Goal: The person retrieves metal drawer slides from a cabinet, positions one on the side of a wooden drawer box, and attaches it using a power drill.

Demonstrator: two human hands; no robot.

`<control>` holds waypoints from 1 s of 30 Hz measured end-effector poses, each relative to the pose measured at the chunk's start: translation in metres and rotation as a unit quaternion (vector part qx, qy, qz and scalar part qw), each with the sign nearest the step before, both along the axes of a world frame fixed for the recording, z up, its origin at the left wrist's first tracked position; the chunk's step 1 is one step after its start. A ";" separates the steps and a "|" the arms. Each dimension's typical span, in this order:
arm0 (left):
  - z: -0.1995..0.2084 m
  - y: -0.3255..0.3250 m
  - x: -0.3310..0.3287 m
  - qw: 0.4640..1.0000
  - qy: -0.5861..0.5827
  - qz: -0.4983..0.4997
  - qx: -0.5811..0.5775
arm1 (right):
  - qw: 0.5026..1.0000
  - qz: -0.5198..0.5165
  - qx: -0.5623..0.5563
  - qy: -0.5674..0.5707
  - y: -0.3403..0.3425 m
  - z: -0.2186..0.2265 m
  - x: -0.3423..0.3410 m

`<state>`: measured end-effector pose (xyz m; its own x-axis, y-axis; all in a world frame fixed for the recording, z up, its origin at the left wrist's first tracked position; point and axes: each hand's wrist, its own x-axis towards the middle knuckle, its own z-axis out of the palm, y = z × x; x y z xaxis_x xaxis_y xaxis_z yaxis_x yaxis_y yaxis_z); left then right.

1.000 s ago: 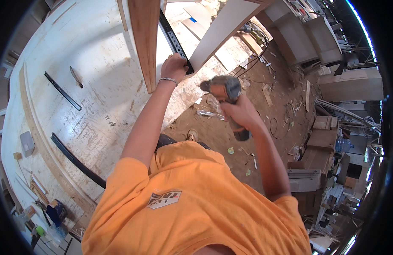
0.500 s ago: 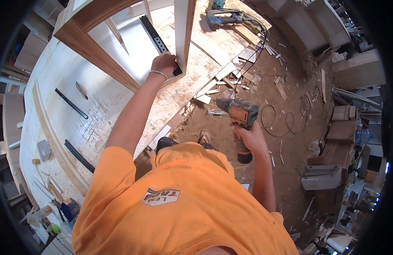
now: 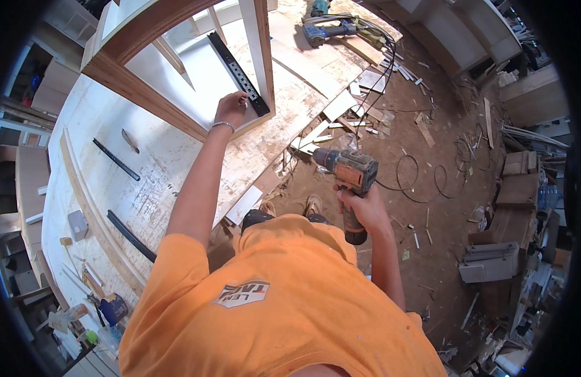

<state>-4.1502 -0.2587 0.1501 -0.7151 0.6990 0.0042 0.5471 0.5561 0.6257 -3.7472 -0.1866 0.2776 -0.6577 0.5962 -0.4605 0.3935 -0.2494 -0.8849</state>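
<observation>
A wooden cabinet frame [image 3: 153, 99] stands on the worktable, at the upper left. Along its inner right side lies a black drawer slide [image 3: 240, 75] with a row of holes. My left hand [image 3: 232, 109] reaches into the frame beside the slide's near end. Its fingers are curled together, and whatever may be pinched in them is too small to make out. My right hand [image 3: 368, 207] grips a dusty orange-and-black cordless drill [image 3: 354, 171] by the handle, over the floor right of the table. The drill's chuck points left, apart from the frame.
Two more dark slide rails, one shorter [image 3: 116, 159] and one longer [image 3: 131, 235], lie on the worktable [image 3: 171, 166]. A blue power tool [image 3: 328, 31] with a hose sits at the far edge. Wood offcuts [image 3: 341, 105] and a looping cable [image 3: 409, 176] litter the floor side.
My left hand has drawn back a little left from the slide's near end, uncovering it. The right hand still holds the drill, now slightly further left. The view has shifted slightly.
</observation>
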 end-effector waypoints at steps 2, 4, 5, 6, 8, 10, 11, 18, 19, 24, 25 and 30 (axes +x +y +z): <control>-0.001 0.003 -0.002 1.000 0.009 0.007 0.012 | 1.000 -0.011 0.000 -0.010 -0.002 -0.001 0.002; -0.003 0.009 -0.003 0.999 0.043 0.008 0.030 | 1.000 -0.031 0.003 0.006 -0.004 -0.001 0.004; -0.002 0.013 -0.003 0.999 0.042 0.005 0.007 | 0.999 -0.041 0.004 0.013 -0.006 0.000 0.005; -0.001 0.018 -0.003 0.999 0.042 0.002 -0.017 | 0.999 -0.042 0.000 0.006 -0.007 -0.001 0.006; -0.001 0.025 -0.005 0.996 0.064 -0.003 -0.057 | 0.999 -0.045 -0.006 -0.006 -0.006 -0.001 0.010; -0.006 0.030 -0.005 0.990 0.111 -0.006 -0.090 | 0.999 -0.051 -0.005 -0.002 -0.007 -0.003 0.015; -0.004 0.032 -0.002 0.990 0.114 -0.003 -0.084 | 0.998 -0.058 -0.006 0.000 -0.007 -0.005 0.017; 0.003 0.033 0.002 0.996 0.021 0.056 -0.064 | 0.997 -0.067 -0.024 0.033 -0.006 -0.003 0.029; -0.002 0.027 -0.004 0.998 0.054 0.019 -0.034 | 0.997 -0.066 -0.030 0.040 -0.007 -0.007 0.031; 0.052 -0.005 0.071 0.828 -0.492 0.059 0.262 | 0.995 -0.065 -0.027 0.067 -0.016 0.000 0.034; 0.058 -0.018 0.093 0.798 -0.532 0.029 0.281 | 0.995 -0.057 -0.017 0.076 -0.019 0.006 0.029; 0.076 -0.051 0.174 0.618 -0.701 0.035 0.354 | 0.996 -0.010 0.045 0.081 -0.029 0.005 0.007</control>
<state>-3.9767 -0.3099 0.2260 -0.3901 0.8447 -0.3664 -0.8193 -0.1369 0.5567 -3.7403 -0.2155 0.2823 -0.7067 0.6443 -0.2924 0.2388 -0.1718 -0.9557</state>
